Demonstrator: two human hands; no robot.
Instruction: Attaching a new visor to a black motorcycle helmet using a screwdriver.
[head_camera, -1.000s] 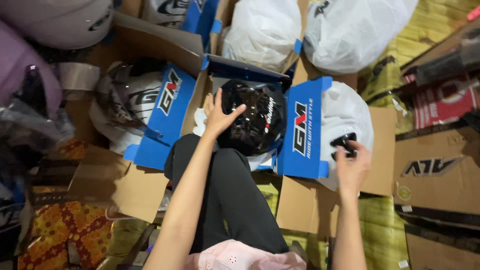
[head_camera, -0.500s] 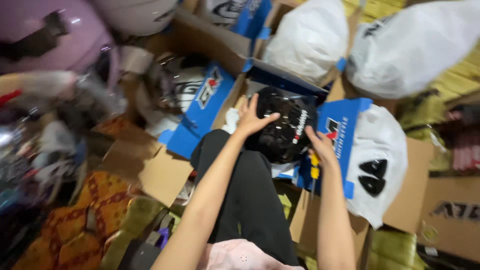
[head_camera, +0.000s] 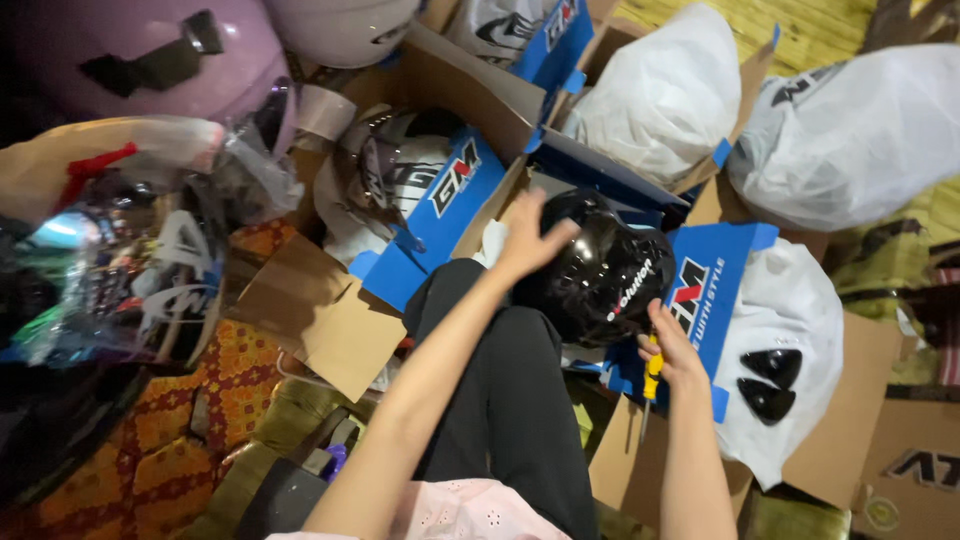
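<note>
Glossy black, the helmet (head_camera: 600, 275) lies in the middle of the view, just past the person's knee in dark trousers (head_camera: 510, 390), and it sits in an open blue and cardboard box (head_camera: 720, 290). The left hand (head_camera: 530, 240) rests on the upper left side of the helmet with the fingers spread and open, not closed around anything. The right hand (head_camera: 670, 350) is at the lower right edge of the helmet and it is closed around a tool with a yellow handle (head_camera: 652, 375); the thin shaft of the tool points down toward the person. I cannot tell if the tool touches the helmet.

To the right of the box, a white cloth bag (head_camera: 790, 350) lies on a cardboard flap, and two small black curved parts (head_camera: 770, 382) lie on this bag, one above the other. Behind the helmet there are two more full white bags (head_camera: 670, 95), side by side. To the left, another open blue box (head_camera: 440, 215) holds a helmet with a grey and white pattern (head_camera: 395, 170). A lilac helmet (head_camera: 130, 60) is in the upper left corner, and clear plastic wrapping (head_camera: 150, 230) is piled below it. The floor at the lower left has an orange patterned mat (head_camera: 170, 420).
</note>
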